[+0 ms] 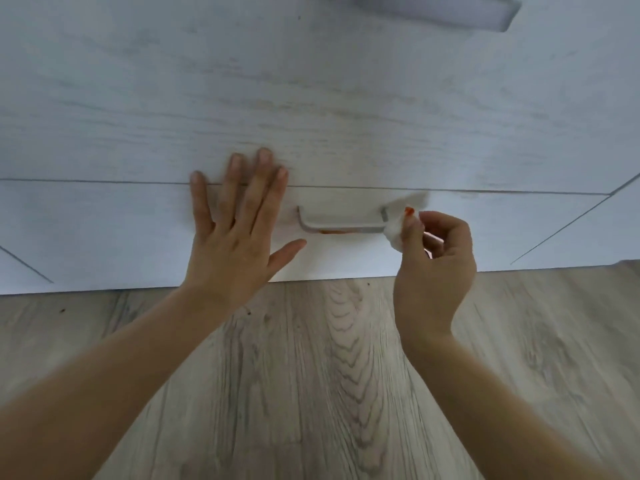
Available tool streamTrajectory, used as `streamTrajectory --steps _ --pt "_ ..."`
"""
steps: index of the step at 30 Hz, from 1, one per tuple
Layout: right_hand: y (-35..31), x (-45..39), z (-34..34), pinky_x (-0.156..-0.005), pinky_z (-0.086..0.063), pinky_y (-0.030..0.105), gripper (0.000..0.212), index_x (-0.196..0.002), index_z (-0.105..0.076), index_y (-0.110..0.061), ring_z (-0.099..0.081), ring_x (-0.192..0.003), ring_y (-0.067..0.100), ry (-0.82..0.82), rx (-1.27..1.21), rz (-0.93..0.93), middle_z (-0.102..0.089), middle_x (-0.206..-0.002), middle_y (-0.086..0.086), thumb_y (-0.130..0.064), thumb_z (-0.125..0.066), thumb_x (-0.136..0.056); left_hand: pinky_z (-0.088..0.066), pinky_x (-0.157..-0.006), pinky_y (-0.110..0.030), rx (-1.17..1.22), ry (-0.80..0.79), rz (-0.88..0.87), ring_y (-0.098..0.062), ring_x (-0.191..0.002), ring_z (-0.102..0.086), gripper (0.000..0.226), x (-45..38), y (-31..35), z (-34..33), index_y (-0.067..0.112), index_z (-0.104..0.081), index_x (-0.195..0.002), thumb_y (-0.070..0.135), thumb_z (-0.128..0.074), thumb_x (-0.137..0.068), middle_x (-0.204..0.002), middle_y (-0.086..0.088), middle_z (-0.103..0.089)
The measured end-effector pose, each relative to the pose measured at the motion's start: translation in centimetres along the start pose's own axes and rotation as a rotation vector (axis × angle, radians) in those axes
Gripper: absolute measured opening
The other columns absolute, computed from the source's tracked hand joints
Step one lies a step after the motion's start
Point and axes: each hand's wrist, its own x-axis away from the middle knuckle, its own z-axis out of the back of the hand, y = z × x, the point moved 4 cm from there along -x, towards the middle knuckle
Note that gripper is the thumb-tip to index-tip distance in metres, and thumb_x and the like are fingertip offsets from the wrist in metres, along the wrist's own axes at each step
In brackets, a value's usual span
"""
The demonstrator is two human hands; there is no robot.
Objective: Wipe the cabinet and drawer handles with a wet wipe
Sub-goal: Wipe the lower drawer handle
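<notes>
A silver bar handle point(341, 226) is mounted on the lowest white drawer front point(104, 233), just above the floor. My right hand point(434, 261) pinches a small bunched white wet wipe point(394, 233) and presses it against the handle's right end. My left hand point(239, 220) lies flat with fingers spread on the drawer front, left of the handle, its fingertips across the seam to the drawer above. A second, larger handle point(436, 13) shows at the top edge, partly cut off.
The wider drawer front point(311, 98) above fills the upper half of the view. Grey wood-grain laminate floor point(346, 375) runs below the cabinet. Diagonal seams of neighbouring cabinet panels show at far left and far right.
</notes>
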Motion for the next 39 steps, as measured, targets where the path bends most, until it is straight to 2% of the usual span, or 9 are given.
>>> streamTrajectory --steps 3,7,9,13,18,21,28,34,39 --pt "0.9 1.1 -0.4 -0.069 -0.048 0.008 0.015 -0.098 -0.066 -0.032 -0.061 -0.083 0.000 -0.056 0.051 0.036 -0.062 -0.088 -0.013 -0.020 -0.062 -0.090 0.009 -0.112 -0.056 -0.029 0.004 0.023 -0.025 -0.144 0.018 0.087 -0.1 0.1 -0.4 0.008 0.000 -0.150 0.059 -0.042 -0.094 -0.158 -0.008 0.015" --pt "1.3 1.4 -0.5 -0.068 -0.045 0.003 0.017 -0.090 -0.065 -0.043 -0.063 -0.086 -0.005 -0.089 0.011 -0.056 -0.066 -0.097 -0.008 -0.025 -0.063 -0.089 0.007 -0.112 -0.056 -0.039 0.027 0.018 -0.028 -0.144 0.009 0.082 0.0 -0.1 -0.7 0.008 -0.007 -0.148 0.058 -0.044 -0.094 -0.151 -0.013 -0.007" --pt "1.4 1.4 -0.5 -0.067 -0.044 0.000 0.014 -0.095 -0.066 -0.038 -0.063 -0.086 -0.010 -0.130 -0.026 -0.109 -0.066 -0.101 -0.009 -0.030 -0.069 -0.084 0.008 -0.111 -0.056 -0.037 0.041 0.012 -0.029 -0.143 0.004 0.082 0.0 -0.2 -0.8 0.008 -0.007 -0.147 0.057 -0.046 -0.094 -0.150 -0.013 -0.005" --pt "1.4 1.4 -0.1 -0.067 -0.046 0.000 0.037 -0.109 -0.065 -0.029 -0.064 -0.085 -0.009 -0.195 0.025 -0.111 -0.066 -0.103 -0.008 -0.022 -0.078 -0.075 0.000 -0.107 -0.058 -0.062 0.053 0.014 -0.033 -0.137 -0.004 0.082 -0.1 -0.2 -0.9 0.007 -0.009 -0.147 0.057 -0.047 -0.094 -0.149 -0.015 -0.010" --pt "0.9 -0.1 0.9 -0.071 -0.047 0.003 0.024 -0.097 -0.070 -0.029 -0.067 -0.087 -0.003 -0.032 -0.075 -0.098 -0.073 -0.091 -0.011 -0.017 -0.076 -0.077 -0.001 -0.106 -0.060 -0.065 0.046 0.024 -0.035 -0.137 -0.005 0.083 0.0 -0.1 -0.9 0.007 -0.008 -0.146 0.058 -0.047 -0.094 -0.148 -0.016 -0.013" --pt "1.0 0.4 0.1 -0.071 -0.046 0.003 0.018 -0.094 -0.072 -0.026 -0.067 -0.084 -0.004 -0.042 -0.091 -0.103 -0.073 -0.082 -0.015 -0.017 -0.074 -0.079 0.001 -0.107 -0.061 -0.041 0.039 0.043 -0.034 -0.141 -0.001 0.084 -0.3 0.0 -0.8 0.005 -0.012 -0.146 0.058 -0.048 -0.093 -0.147 -0.017 -0.012" --pt "0.8 -0.2 0.0 -0.066 -0.046 0.002 0.013 -0.083 -0.072 -0.023 -0.067 -0.074 -0.005 -0.034 -0.129 -0.110 -0.072 -0.070 -0.018 -0.011 -0.075 -0.078 -0.013 -0.098 -0.067 -0.070 0.045 0.041 -0.044 -0.128 -0.020 0.084 -0.6 0.1 -0.8 -0.001 -0.020 -0.141 0.060 -0.050 -0.091 -0.143 -0.020 -0.018" --pt "0.7 -0.1 0.2 -0.072 -0.047 0.004 0.014 -0.088 -0.072 -0.026 -0.067 -0.083 -0.004 -0.105 -0.092 -0.081 -0.073 -0.078 -0.014 -0.013 -0.072 -0.081 -0.007 -0.103 -0.065 -0.074 0.040 0.046 -0.043 -0.133 -0.015 0.085 -0.4 0.3 -0.9 0.000 -0.017 -0.144 0.060 -0.047 -0.092 -0.145 -0.020 -0.017" --pt "0.8 1.6 0.4 -0.072 -0.045 0.003 0.017 -0.092 -0.070 -0.033 -0.065 -0.088 -0.003 -0.151 0.007 -0.019 -0.071 -0.090 -0.012 -0.019 -0.071 -0.083 0.009 -0.113 -0.053 -0.028 -0.012 0.006 -0.025 -0.143 0.019 0.088 1.4 0.7 -1.4 0.007 0.007 -0.150 0.056 -0.042 -0.096 -0.151 -0.016 -0.005"
